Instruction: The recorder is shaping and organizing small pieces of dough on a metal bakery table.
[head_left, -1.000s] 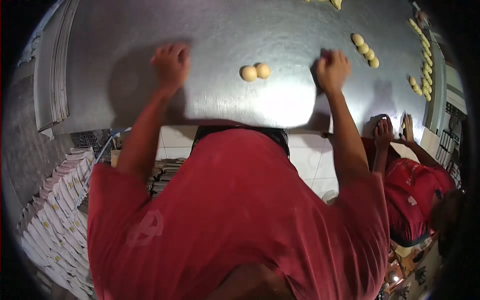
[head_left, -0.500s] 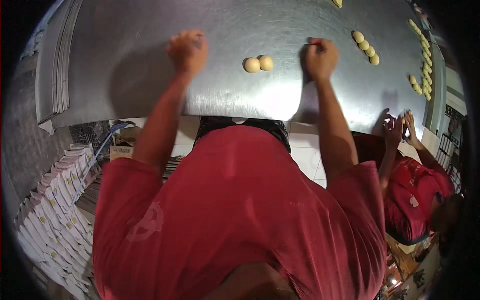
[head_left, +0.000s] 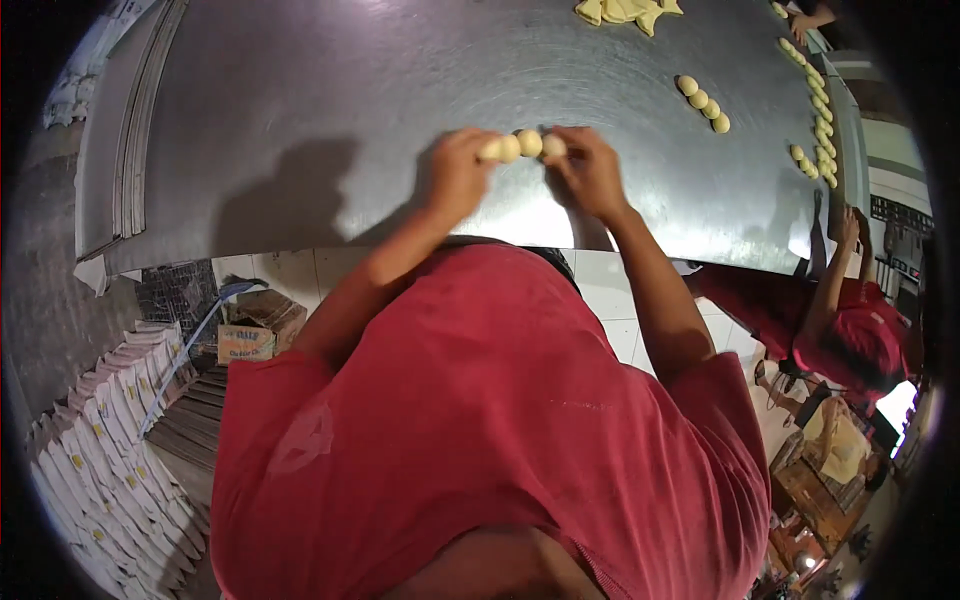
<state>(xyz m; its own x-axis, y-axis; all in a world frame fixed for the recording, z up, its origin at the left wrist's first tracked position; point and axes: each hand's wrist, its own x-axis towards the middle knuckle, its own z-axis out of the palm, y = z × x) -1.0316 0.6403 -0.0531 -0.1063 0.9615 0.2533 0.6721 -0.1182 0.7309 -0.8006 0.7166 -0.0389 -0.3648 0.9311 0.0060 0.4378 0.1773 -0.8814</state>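
Pale round dough balls sit in a short row on the steel table, right in front of me. My left hand is closed about the ball at the row's left end, a dough ball partly covered by the fingers. At the other end my right hand pinches a slightly blurred dough ball between thumb and fingers. The two balls in the middle lie between my hands, untouched as far as I can see.
Farther right lies a slanted row of dough balls. A longer line of dough pieces follows the right edge. Irregular dough scraps lie at the far side. A co-worker in red stands at right; another person's hand shows far right.
Both hands have come inward from apart to the two balls at the centre, each bringing a dough ball to an end of the row. More dough scraps show at the far side.
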